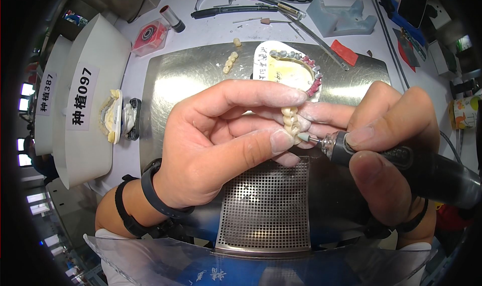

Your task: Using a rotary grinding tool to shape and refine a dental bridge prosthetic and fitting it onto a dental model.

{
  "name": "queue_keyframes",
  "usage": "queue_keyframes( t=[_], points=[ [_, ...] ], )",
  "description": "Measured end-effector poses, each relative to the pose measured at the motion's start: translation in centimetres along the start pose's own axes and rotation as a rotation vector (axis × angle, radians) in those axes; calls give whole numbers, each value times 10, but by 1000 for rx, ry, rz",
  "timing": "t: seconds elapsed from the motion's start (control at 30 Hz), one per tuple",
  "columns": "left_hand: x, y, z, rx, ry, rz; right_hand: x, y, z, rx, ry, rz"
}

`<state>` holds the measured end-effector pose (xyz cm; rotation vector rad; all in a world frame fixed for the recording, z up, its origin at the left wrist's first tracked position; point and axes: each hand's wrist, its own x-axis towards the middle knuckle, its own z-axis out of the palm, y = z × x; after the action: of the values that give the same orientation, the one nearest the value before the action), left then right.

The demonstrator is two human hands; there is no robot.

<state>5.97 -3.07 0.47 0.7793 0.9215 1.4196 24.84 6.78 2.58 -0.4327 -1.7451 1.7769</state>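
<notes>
My left hand (216, 130) pinches a tooth-coloured dental bridge (289, 116) between thumb and fingertips, above a metal work plate (165, 95). Wrapped round a black rotary handpiece (401, 158), my right hand (391, 140) brings it in from the right. Its pale green pointed grinding bit (304, 136) is at the lower end of the bridge; whether they touch is hard to tell. Some right fingers reach behind toward the left fingertips. Just beyond my hands lies a dental arch model (281, 75) with grey and pink parts, partly covered by the left fingers.
Another short bridge (230, 62) and a single crown (237, 42) lie on the plate. A perforated metal grille (266, 205) is below my hands. A white bin (85, 100) stands left, a grey-blue stand (341, 17) at the back, a clear shield (251, 268) in front.
</notes>
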Motion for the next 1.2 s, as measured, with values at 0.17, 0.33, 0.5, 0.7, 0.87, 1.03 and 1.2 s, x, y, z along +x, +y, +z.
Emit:
queue_keyframes(
  t=[0.17,0.33,0.5,0.7,0.87,1.03,1.2],
  points=[
    [0,0,-1,12,-7,0,-2,-3,9,-12,41,-44],
    [-1,0,0,69,-7,8,-4,9,1,9,26,-50],
    [-1,1,0,79,-11,8,-5,0,6,-73,81,-69],
    [-2,3,2,107,4,-5,-3,-1,-9,-313,-143,-105],
    [0,2,2,100,-3,-12,-2,6,15,6,82,-181],
    [-2,3,2,98,12,-7,-3,11,-1,-9,13,-80],
    [0,2,-1,122,-25,-10,-5,4,1,-97,-21,-117]
  ],
)
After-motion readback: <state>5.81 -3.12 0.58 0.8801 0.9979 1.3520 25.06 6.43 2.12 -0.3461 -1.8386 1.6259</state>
